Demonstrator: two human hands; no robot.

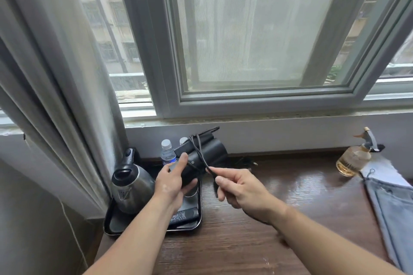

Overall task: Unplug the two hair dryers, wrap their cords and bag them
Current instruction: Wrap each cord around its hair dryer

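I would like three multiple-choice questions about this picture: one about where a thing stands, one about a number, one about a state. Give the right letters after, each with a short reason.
1. Where does the steel kettle stand?
A. on the black tray at the left
B. on the window ledge
C. on the blue cloth

2. How many capped water bottles show behind the hair dryer?
A. none
B. two
C. four

3. What is the state of the dryer's cord?
A. partly wound round the dryer, its end pulled by the right hand
B. lying flat and straight on the desk
C. plugged into a wall socket

Answers:
1. A, since the kettle sits inside the tray's rim.
2. B, since two pale caps rise side by side.
3. A, since loops cross the body held by the left hand, and the right hand pinches the cord.
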